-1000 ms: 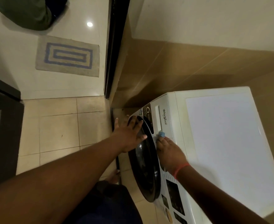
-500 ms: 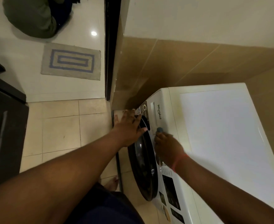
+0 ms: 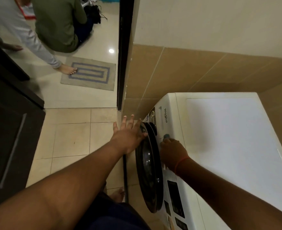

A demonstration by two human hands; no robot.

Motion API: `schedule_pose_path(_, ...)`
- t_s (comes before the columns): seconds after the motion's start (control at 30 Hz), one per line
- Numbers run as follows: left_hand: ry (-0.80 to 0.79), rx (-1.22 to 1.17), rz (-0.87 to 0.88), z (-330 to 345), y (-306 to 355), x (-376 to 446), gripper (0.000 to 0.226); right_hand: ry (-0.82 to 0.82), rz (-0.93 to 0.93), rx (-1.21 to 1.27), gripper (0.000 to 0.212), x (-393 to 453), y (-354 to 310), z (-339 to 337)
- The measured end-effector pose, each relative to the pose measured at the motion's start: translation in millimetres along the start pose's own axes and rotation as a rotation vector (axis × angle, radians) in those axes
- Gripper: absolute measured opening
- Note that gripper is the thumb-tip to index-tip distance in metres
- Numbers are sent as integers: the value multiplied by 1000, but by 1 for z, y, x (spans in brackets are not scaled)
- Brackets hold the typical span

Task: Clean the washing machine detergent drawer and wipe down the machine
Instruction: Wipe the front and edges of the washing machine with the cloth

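Far left: a dark cabinet [image 3: 12, 130] fills the left edge of the frame, over a pale tiled floor [image 3: 70, 138].
Upper left: a striped mat [image 3: 89, 73] lies on the floor; a bare foot [image 3: 68, 69] rests on its near corner, and a seated person in green [image 3: 60, 25] is beyond it.
Centre: a dark door frame [image 3: 124, 52] runs down from the top of the frame.
Left hand: the left hand [image 3: 128, 135] is flat with fingers spread and straight, its palm side against the upper rim of the round door [image 3: 149, 166]; it holds nothing.
Right hand: the right hand [image 3: 171, 151], a red band at the wrist, is curled around a small blue cloth [image 3: 166, 136] whose tip shows above the knuckles, pressed to the front panel just right of the door.
Washing machine: the white washing machine [image 3: 236, 138] takes up the lower right of the frame, top panel bare.
Detergent drawer: the detergent drawer [image 3: 161, 118] sits closed, higher in the frame than the cloth, its long axis running up the panel beside the brand lettering.
Key relation: the drawer lies straight ahead of the right hand's knuckles, near but apart; that hand is the nearer one, so a wipe onward or a pull would likely fall to it.
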State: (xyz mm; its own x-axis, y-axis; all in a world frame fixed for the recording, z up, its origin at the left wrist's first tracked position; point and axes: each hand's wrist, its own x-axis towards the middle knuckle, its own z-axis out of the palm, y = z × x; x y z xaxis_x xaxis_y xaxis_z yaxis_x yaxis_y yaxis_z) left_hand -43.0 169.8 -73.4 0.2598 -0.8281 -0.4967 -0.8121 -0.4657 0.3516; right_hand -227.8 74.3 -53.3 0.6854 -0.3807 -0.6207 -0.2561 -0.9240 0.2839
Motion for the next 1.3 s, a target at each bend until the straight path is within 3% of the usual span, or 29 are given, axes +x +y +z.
schedule_pose_path(0.17, 10, 1, 36, 8, 13, -13, 73, -90, -33, -74, 31, 25, -15, 4)
schedule_pose_path(0.4, 40, 2, -47, 7, -8, -21, 73, 50, 84, 103, 31, -13, 0, -4)
schedule_pose_path(0.6, 21, 20, -12, 14, 4, -32, 73, -102, 157, 129, 32, 14, -24, -10)
schedule_pose_path(0.7, 21, 34, -9, 18, -3, -40, 73, -108, 44, 184, 35, 32, -25, -8)
schedule_pose_path(0.83, 22, 50, -70, 16, -29, -50, 73, -105, 47, 206, 33, 27, -18, -5)
schedule_pose_path(0.9, 33, 53, -105, 13, -38, -50, 73, -39, 171, 292, 31, 15, -9, -10)
schedule_pose_path(1.07, 46, 44, -61, 7, -26, -47, 72, 271, 118, 278, 20, -40, 5, 2)
schedule_pose_path(1.23, 36, 36, 23, 14, -4, -44, 73, 336, 162, 386, 58, -96, -31, 47)
schedule_pose_path(1.3, 32, 59, 35, 16, -1, -43, 74, 343, 193, 411, 62, -98, -37, 55)
